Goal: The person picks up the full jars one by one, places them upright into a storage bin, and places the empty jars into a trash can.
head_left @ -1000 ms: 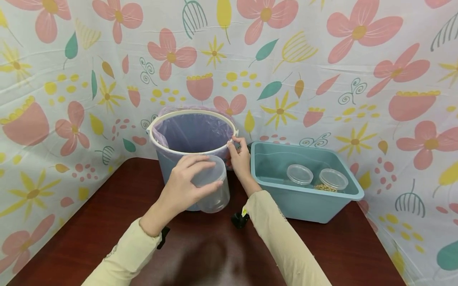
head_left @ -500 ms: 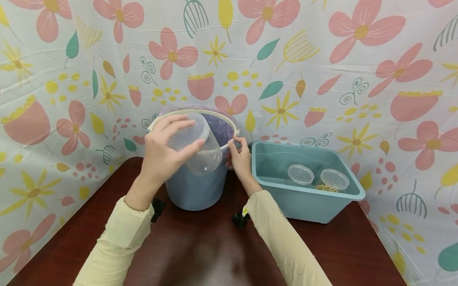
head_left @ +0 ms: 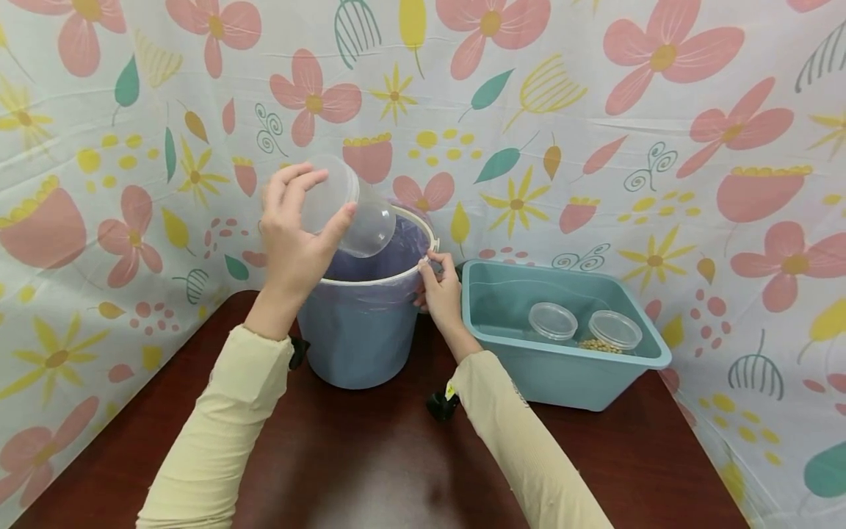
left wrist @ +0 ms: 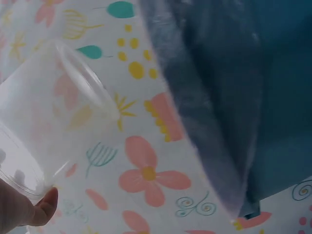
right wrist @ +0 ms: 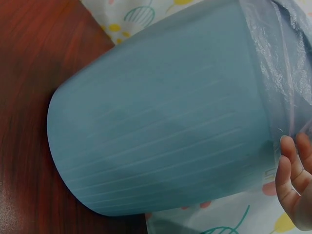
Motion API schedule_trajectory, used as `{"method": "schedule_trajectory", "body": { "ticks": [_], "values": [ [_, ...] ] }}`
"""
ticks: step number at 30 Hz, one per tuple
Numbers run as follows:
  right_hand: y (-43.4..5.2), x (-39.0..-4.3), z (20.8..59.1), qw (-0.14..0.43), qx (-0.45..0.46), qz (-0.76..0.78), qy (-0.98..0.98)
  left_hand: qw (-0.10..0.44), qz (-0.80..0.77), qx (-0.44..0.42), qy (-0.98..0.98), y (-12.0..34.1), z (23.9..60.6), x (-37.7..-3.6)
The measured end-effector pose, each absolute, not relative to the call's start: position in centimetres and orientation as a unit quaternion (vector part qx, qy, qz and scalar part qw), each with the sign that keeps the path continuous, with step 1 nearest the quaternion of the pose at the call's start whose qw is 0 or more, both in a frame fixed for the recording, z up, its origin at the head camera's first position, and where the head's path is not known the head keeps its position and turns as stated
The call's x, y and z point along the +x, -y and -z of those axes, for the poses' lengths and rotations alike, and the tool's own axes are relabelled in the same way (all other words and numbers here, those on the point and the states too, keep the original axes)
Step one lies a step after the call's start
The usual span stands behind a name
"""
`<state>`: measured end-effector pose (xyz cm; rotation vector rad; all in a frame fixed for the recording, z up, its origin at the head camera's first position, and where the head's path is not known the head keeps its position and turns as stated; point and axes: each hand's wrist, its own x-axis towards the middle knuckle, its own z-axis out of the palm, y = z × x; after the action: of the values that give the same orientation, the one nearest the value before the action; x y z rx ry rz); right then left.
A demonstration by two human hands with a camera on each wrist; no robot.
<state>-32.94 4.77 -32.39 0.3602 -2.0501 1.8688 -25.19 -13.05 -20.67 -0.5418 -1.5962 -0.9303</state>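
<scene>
My left hand point(head_left: 291, 235) grips a clear, empty plastic container point(head_left: 350, 213) and holds it tilted above the near-left rim of a blue bin point(head_left: 360, 330) lined with a purple bag point(head_left: 380, 250). The left wrist view shows the container point(left wrist: 44, 126) with a fingertip point(left wrist: 41, 209) at its rim, beside the bin point(left wrist: 234, 97). My right hand point(head_left: 439, 290) holds the bin's white rim on its right side. In the right wrist view the bin's wall point(right wrist: 161, 126) fills the picture, with the right hand's fingers point(right wrist: 292, 180) at the bag.
A teal tub point(head_left: 562, 367) stands right of the bin on the dark wooden table point(head_left: 396, 455). It holds two lidded clear containers point(head_left: 554, 321), one point(head_left: 615, 332) with tan grains. A flowered cloth point(head_left: 595, 110) walls in the back and sides.
My left hand has lifted the clear container from in front of the bin up to its rim and tipped it over the opening. The right hand has stayed on the rim.
</scene>
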Motion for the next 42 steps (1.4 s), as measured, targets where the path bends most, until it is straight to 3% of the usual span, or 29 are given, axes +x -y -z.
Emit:
{"method": "schedule_trajectory", "body": {
  "ticks": [7,14,28,32,42],
  "values": [
    [-4.6,-31.4,31.0,0.163,0.136,-0.671,0.71,0.56,0.356,-0.228,0.712,13.1,22.5,-27.5],
    [-4.3,-30.3,30.0,0.169,0.137,-0.665,0.715,0.511,0.281,-0.215,0.783,13.5,24.3,-29.5],
    [-4.3,-31.4,30.9,0.169,0.128,-0.661,0.72,0.287,0.269,-0.181,0.901,13.8,25.8,-30.8],
    [-4.4,-32.9,32.2,0.171,0.126,-0.657,0.723,0.281,0.276,-0.169,0.904,13.9,25.8,-30.7],
    [-4.3,-33.1,32.2,0.184,0.128,-0.634,0.74,0.294,0.282,-0.176,0.896,14.1,25.8,-30.5]
  ]
}}
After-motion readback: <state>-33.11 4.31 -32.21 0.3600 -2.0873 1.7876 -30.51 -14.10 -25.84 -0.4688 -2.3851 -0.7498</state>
